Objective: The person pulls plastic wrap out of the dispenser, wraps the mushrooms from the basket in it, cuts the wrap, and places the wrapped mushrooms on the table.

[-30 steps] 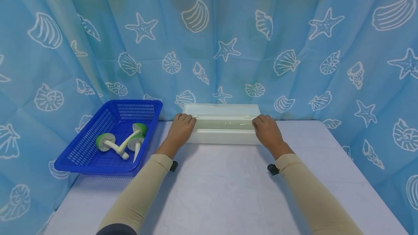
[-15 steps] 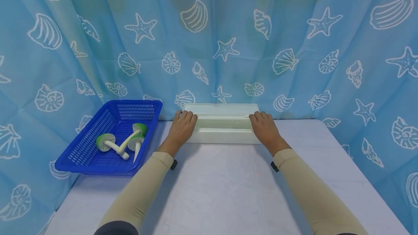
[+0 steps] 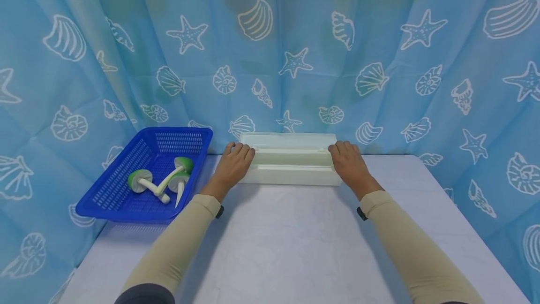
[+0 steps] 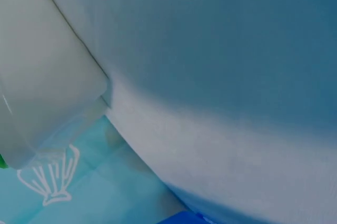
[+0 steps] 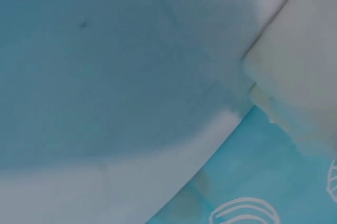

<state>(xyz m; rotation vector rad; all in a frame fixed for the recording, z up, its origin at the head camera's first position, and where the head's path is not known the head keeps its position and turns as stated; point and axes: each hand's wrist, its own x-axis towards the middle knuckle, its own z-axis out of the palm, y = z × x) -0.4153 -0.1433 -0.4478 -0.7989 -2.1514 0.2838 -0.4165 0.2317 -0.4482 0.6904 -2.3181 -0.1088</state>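
Note:
A white rectangular box point(image 3: 291, 178) stands at the back of the table, with a pale upright panel behind it and a greenish, see-through-looking strip along its top. My left hand point(image 3: 233, 165) grips the box's left end, fingers curled over the top edge. At the right end, my right hand point(image 3: 351, 165) holds the opposite top edge the same way. Thumbs are mostly hidden. The left wrist view shows one end of the box point(image 4: 47, 71); the right wrist view shows the other end of the box point(image 5: 303, 56). Neither wrist view shows fingers.
A blue plastic basket point(image 3: 103, 172) stands on the left of the white-covered table point(image 3: 291, 238). In it lie several mushroom-shaped things with green caps point(image 3: 139, 180) and white stems. A blue curtain point(image 3: 270, 60) with seashell prints hangs close behind the box.
Both hands stay at the box's ends; the right one has shifted slightly inward, then back out. Bright reflections on the box's top strip have faded. The head view has shifted a little.

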